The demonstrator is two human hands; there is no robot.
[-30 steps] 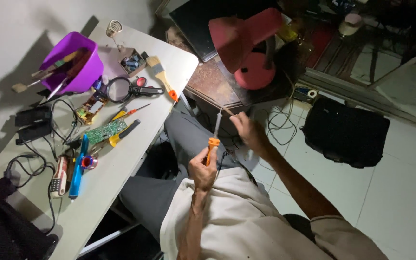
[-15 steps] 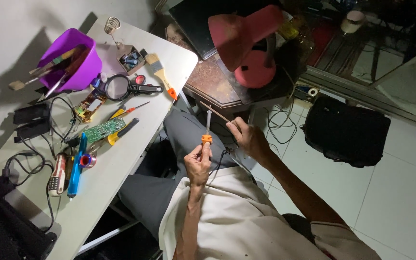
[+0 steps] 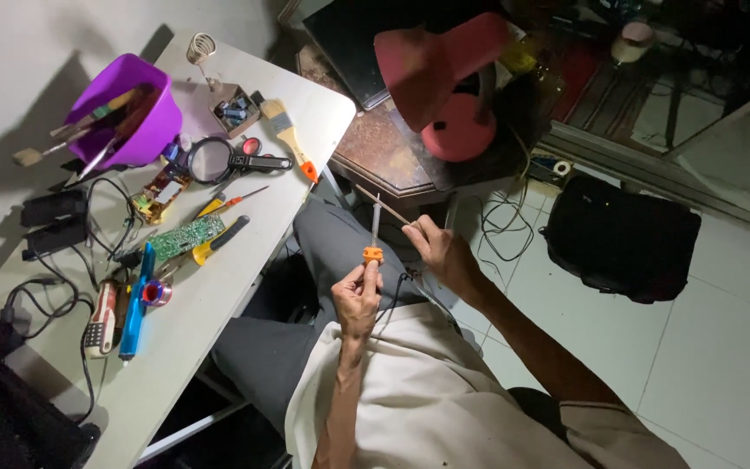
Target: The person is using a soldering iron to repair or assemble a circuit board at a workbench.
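The left hand (image 3: 358, 300) is closed round the orange collar of a soldering iron (image 3: 373, 239), its shaft upright above the lap; the right hand (image 3: 444, 254) pinches a thin stick (image 3: 381, 206), slanted, its end touching or just beside the shaft. The iron looks light and stiff, best held at the collar, away from the metal; the stick seems slight and snappable. Left, the table (image 3: 245, 287) carries a magnifier (image 3: 212, 161), paintbrush (image 3: 288, 139), circuit board (image 3: 186, 236) and purple bucket (image 3: 128, 108).
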